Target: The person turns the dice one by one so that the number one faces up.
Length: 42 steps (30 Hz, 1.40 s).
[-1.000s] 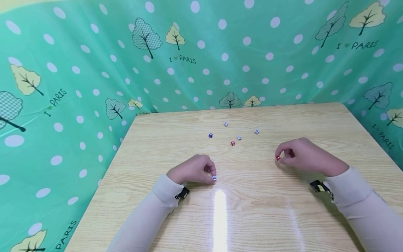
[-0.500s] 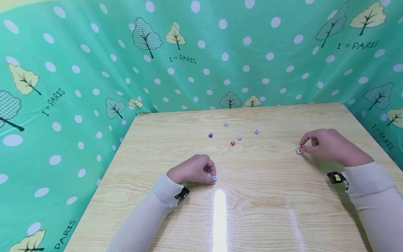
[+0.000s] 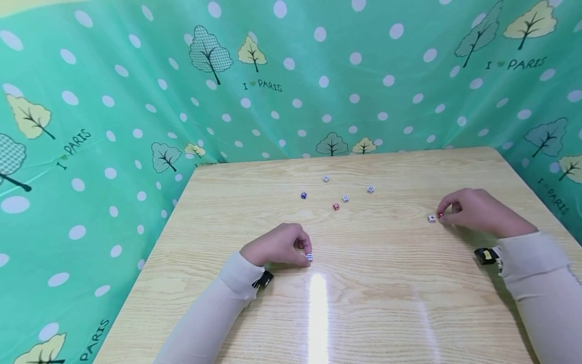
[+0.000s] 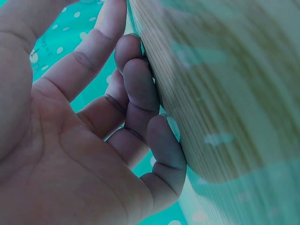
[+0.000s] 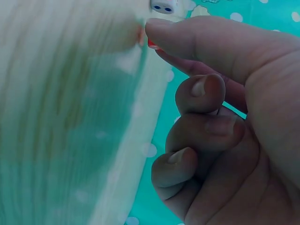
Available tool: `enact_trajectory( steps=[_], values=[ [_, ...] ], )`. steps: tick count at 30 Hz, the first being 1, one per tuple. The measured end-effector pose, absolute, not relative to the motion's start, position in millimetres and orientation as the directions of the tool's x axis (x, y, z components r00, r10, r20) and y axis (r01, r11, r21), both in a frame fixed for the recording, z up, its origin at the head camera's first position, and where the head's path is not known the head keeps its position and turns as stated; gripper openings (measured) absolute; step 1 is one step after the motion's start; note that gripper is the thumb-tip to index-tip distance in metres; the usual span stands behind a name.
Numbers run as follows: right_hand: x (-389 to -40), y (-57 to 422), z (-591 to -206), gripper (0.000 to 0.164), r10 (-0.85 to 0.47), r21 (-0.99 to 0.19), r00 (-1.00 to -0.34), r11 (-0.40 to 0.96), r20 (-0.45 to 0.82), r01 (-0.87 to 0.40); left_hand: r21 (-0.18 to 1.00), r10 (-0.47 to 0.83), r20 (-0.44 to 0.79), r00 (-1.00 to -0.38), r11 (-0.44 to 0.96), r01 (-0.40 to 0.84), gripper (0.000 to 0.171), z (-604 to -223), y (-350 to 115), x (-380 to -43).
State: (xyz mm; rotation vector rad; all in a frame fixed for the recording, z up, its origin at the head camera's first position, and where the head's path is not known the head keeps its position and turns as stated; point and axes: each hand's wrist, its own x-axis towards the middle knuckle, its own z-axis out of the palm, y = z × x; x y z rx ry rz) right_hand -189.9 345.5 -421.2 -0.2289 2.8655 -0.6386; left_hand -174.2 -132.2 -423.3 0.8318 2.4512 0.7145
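L hand (image 3: 279, 245) pinches white die (image 3: 309, 257) at tbl (image 3: 236, 197); die out of view in L wrist cam. R hand (image 3: 475, 212) pinches red die (image 3: 440, 215), mostly hidden by fingers (image 5: 187, 35), beside 2nd white die (image 3: 431, 219) (cut off, R wrist cam). 5 more dice (image 3: 345, 198) farther back, pips unclear.

- Right hand (image 3: 483, 213): shifted rightward along the counter (image 3: 377, 283) over the past second, carrying the pinched red die (image 3: 440, 215).
- Red die: half a second ago behind the white die (image 3: 431, 219), now lower and just to its right.
- White die: now visible, its place covered by the hand one second earlier.
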Motion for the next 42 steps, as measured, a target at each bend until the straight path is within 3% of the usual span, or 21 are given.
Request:
enact_trajectory(
  steps=[31,42],
  values=[
    [-186.0,337.8,-424.7,0.016,-0.239,-0.465,-0.953,0.876,-0.185,-0.130,0.612,0.653,-0.245,-0.716,0.677,0.409,0.018,-423.8,-134.3,-169.6],
    [-182.8,328.8,-412.2,0.027,-0.247,-0.451,-0.957,0.879,-0.154,-0.154,0.606,0.656,-0.238,-0.716,0.676,0.418,0.018,-425.4,-134.6,-172.9]
  ],
)
